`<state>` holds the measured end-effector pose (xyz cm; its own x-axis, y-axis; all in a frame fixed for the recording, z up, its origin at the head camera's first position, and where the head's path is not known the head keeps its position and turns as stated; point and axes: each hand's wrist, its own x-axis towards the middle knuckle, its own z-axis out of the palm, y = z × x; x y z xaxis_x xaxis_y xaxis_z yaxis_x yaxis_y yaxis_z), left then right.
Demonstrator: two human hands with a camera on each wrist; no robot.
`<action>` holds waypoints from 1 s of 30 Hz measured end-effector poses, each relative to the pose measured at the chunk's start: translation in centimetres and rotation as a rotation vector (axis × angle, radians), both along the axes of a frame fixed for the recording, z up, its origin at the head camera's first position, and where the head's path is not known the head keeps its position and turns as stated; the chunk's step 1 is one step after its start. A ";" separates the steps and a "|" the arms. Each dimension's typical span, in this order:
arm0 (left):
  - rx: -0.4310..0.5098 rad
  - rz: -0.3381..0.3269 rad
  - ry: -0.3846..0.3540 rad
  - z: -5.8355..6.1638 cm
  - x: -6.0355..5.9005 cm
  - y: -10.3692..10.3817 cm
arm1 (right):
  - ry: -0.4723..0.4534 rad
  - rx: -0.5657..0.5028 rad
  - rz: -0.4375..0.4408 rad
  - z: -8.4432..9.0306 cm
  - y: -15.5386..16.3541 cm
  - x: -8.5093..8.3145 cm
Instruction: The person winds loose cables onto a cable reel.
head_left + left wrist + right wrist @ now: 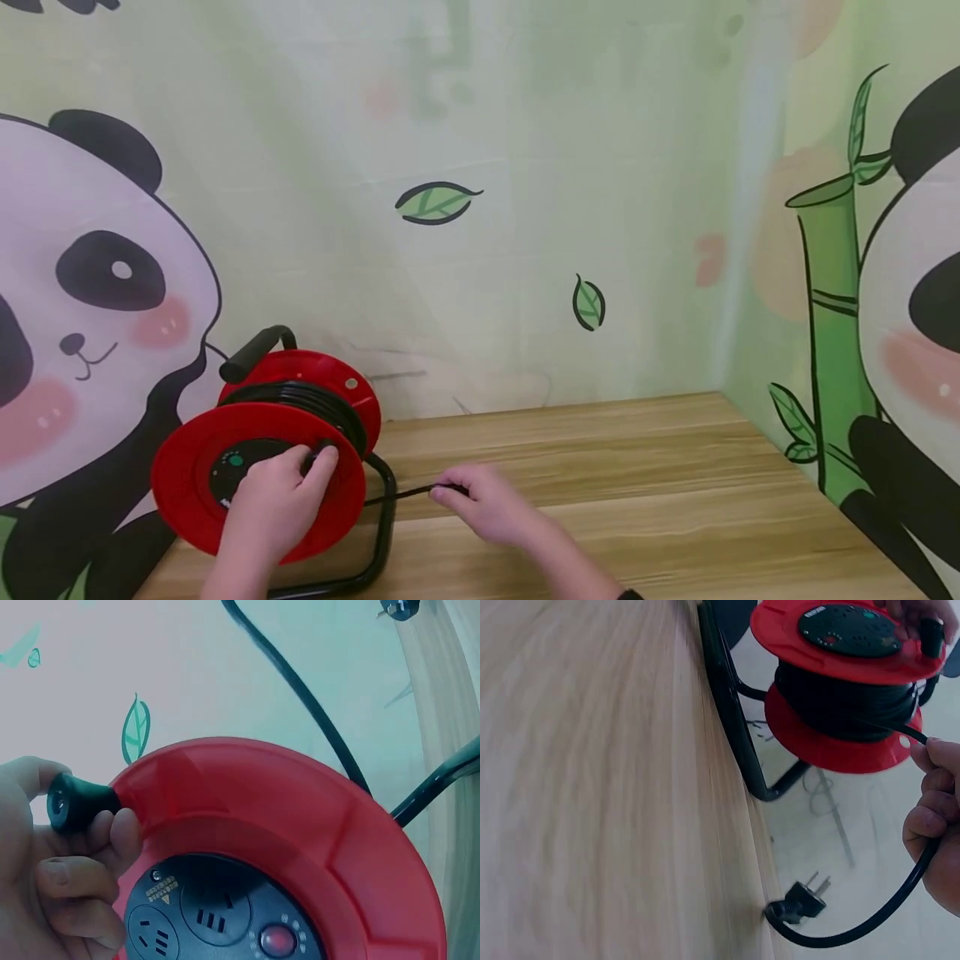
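A red cable reel [183, 458] stands at the left of the table, black cable [288, 392] wound between its two discs. My left hand [273, 504] grips the black crank knob [79, 802] on the front disc, thumb and fingers around it. Beside that hand, the black socket panel [217, 915] sits in the disc's middle. To the right of the reel, my right hand [491, 504] pinches the cable's free length, drawn straight from the drum. Beyond that hand the cable curves down to a plug [804, 901] with metal pins, dangling near the table surface in the right wrist view.
A black tube stand [386, 533] carries the reel, with a carrying handle [255, 354] on top. The wood-grain table [637, 492] reaches back to a wall covering [525, 208] printed with pandas, bamboo and leaves.
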<state>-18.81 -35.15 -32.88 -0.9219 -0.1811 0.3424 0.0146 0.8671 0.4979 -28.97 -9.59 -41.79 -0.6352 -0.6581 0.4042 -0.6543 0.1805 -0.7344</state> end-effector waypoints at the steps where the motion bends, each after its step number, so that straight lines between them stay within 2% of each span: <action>1: 0.005 -0.010 -0.019 -0.1 -0.1 0.1 | -0.006 -0.004 0.011 0.0 -0.3 0.1; 15: 0.126 -0.098 -0.283 -1.8 -1.1 1.2 | -0.089 0.028 0.054 -0.8 -2.6 1.1; 21: 0.124 -0.105 -0.302 -1.9 -1.2 1.1 | -0.090 0.028 0.056 -0.8 -3.0 1.4; 27: 0.127 -0.094 -0.300 -1.7 -1.1 0.8 | -0.098 0.038 0.040 -0.5 -2.7 1.0; 30: 0.133 -0.088 -0.298 -1.6 -1.1 0.6 | -0.070 0.051 0.035 -0.4 -2.5 0.7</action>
<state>-19.89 -34.57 -34.50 -0.9920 -0.1211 0.0345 -0.0763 0.7961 0.6004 -28.28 -12.12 -42.16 -0.6368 -0.6994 0.3245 -0.6081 0.1967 -0.7691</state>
